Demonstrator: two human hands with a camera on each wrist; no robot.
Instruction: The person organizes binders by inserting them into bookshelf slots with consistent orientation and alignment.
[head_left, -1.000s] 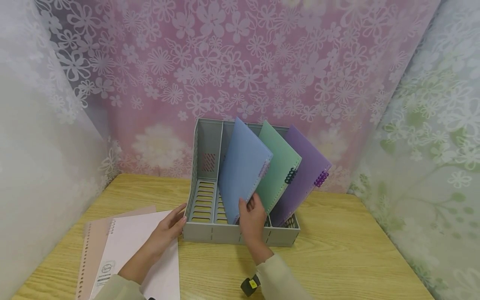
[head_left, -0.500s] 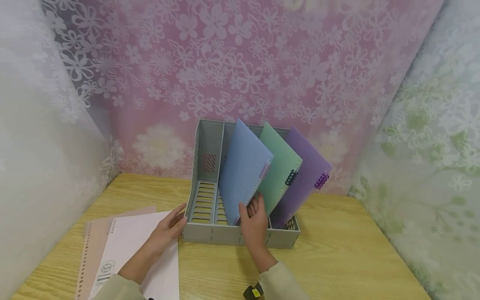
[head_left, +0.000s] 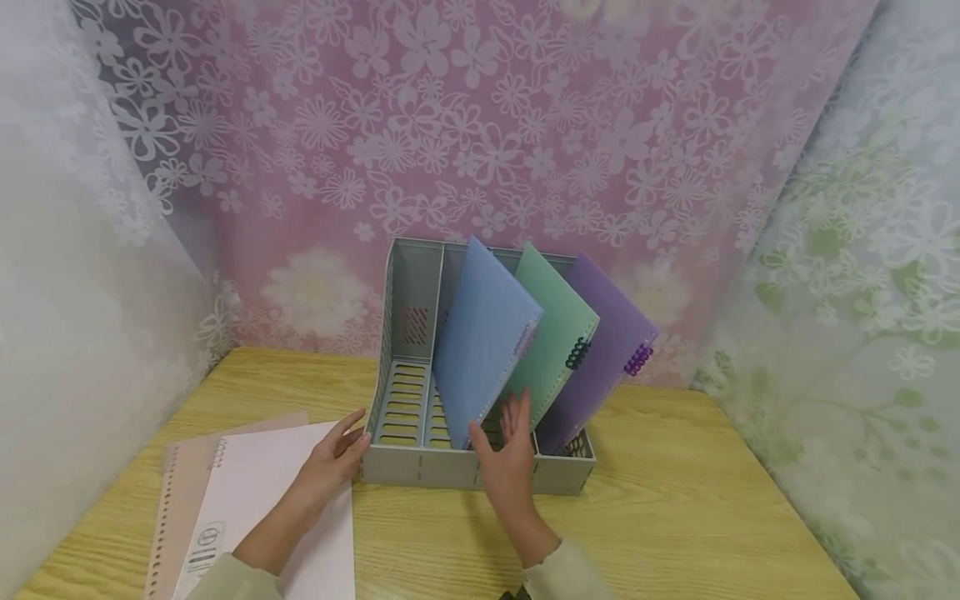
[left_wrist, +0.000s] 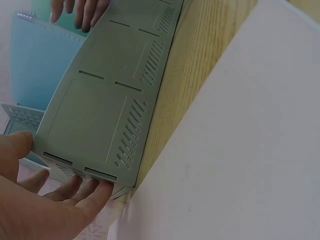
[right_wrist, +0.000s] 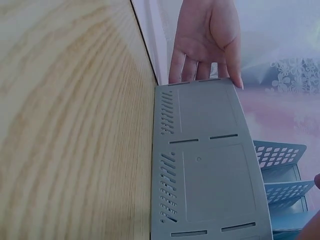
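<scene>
Head view: right grip (head_left: 508,462) has spread wider beside blue notebook (head_left: 483,342).

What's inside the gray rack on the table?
The gray rack holds a blue notebook, a green notebook and a purple notebook; slotted floor shows at far left. Blue overlaps green, green overlaps purple, so what lies directly behind them is hidden.
</scene>
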